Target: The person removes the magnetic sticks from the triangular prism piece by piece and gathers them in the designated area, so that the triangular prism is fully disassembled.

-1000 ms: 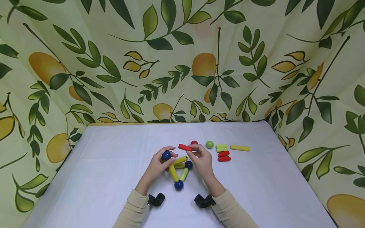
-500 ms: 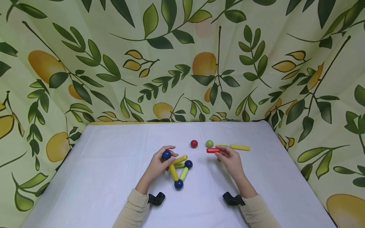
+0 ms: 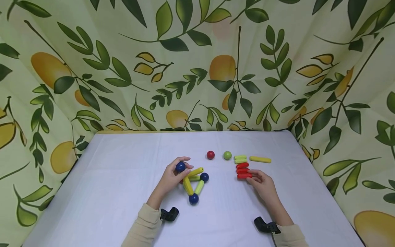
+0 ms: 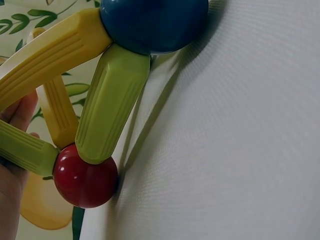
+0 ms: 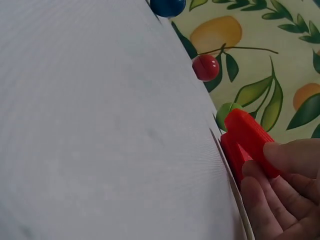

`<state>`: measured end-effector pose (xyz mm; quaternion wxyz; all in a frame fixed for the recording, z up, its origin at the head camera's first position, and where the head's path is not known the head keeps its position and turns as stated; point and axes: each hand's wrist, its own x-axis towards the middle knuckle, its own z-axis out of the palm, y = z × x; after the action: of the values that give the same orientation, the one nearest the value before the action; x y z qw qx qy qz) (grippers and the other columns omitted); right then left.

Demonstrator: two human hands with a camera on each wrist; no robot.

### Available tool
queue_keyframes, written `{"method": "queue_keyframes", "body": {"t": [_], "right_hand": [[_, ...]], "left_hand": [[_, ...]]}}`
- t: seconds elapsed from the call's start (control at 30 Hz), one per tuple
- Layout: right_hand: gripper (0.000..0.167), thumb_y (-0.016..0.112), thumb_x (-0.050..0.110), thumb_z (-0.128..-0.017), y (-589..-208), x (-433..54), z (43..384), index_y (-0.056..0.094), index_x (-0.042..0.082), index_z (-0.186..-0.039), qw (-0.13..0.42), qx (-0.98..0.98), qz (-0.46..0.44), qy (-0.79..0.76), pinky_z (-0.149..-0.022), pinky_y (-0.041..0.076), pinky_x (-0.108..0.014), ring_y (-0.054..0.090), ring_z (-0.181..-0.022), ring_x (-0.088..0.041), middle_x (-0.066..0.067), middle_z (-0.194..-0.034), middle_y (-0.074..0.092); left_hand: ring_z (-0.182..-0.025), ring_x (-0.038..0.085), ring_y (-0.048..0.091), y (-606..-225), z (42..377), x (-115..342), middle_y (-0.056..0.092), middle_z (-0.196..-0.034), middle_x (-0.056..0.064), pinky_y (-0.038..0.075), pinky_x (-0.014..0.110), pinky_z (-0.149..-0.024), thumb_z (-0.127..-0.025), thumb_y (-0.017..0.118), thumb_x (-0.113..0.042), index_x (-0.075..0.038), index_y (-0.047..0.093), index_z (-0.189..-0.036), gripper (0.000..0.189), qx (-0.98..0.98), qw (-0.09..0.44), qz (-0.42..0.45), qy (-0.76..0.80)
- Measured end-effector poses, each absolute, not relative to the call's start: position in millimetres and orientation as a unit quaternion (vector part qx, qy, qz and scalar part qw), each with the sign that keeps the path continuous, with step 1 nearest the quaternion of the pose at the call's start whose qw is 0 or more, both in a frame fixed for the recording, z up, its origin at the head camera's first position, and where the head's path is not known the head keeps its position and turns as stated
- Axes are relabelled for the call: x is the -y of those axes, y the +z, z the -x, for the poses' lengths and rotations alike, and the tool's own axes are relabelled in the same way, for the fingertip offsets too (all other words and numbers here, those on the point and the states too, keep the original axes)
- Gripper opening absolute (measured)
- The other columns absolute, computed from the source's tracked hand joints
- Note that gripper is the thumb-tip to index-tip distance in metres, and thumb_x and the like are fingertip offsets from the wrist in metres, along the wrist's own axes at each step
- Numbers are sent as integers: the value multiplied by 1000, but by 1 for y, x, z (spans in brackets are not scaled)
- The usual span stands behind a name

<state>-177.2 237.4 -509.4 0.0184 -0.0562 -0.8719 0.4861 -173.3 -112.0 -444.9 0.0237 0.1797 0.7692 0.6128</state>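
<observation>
My left hand (image 3: 168,176) holds a frame of magnetic balls and rods upright, fingers around its top blue ball (image 3: 180,167). Yellow rods (image 3: 187,186) and light green rods (image 3: 199,187) join it to two more blue balls (image 3: 193,199). A second yellow rod (image 3: 196,171) points off to the right. In the left wrist view a red ball (image 4: 85,177) forms another low corner. On the right, my right hand (image 3: 263,185) pinches a red rod (image 3: 243,176) between thumb and fingers, in front of two other red rods (image 3: 242,165).
Behind the frame lie a loose red ball (image 3: 211,155) and a green ball (image 3: 227,155). Two short green rods (image 3: 240,161) and a long yellow rod (image 3: 260,159) lie to their right. A patterned curtain (image 3: 191,85) hangs behind the white table (image 3: 129,154).
My right hand has carried the red rod away from the frame, rightward and down beside the other red rods. My left hand keeps its hold in the same place.
</observation>
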Motion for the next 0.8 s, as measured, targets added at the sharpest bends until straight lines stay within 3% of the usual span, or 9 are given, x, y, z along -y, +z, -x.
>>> {"method": "queue_keyframes", "body": {"t": [0.2, 0.53, 0.8], "right_hand": [[29, 68, 13, -87, -515, -237, 178, 60, 1, -113, 57, 893, 46, 444, -72, 47, -5, 63, -93, -24, -17, -106, 66], [26, 70, 12, -85, -518, -234, 178, 62, 2, -108, 106, 917, 46, 382, -61, 48, -13, 58, -76, -19, -12, -90, 66], [29, 69, 13, -86, -514, -233, 176, 61, 2, -112, 126, 911, 73, 386, -66, 45, -7, 61, -84, -23, -14, -100, 65]], "left_hand": [[-78, 8, 55, -445, 173, 112, 62, -109, 22, 55, 39, -57, -93, 59, -7, -2, 50, -128, 36, -771, 26, -175, 612], [-81, 7, 56, -448, 174, 113, 64, -108, 20, 54, 33, -58, -92, 60, -7, -3, 52, -127, 36, -771, 24, -171, 613], [-80, 6, 56, -449, 175, 113, 64, -108, 20, 53, 30, -57, -92, 60, -6, -4, 51, -126, 35, -768, 21, -176, 616]]}}
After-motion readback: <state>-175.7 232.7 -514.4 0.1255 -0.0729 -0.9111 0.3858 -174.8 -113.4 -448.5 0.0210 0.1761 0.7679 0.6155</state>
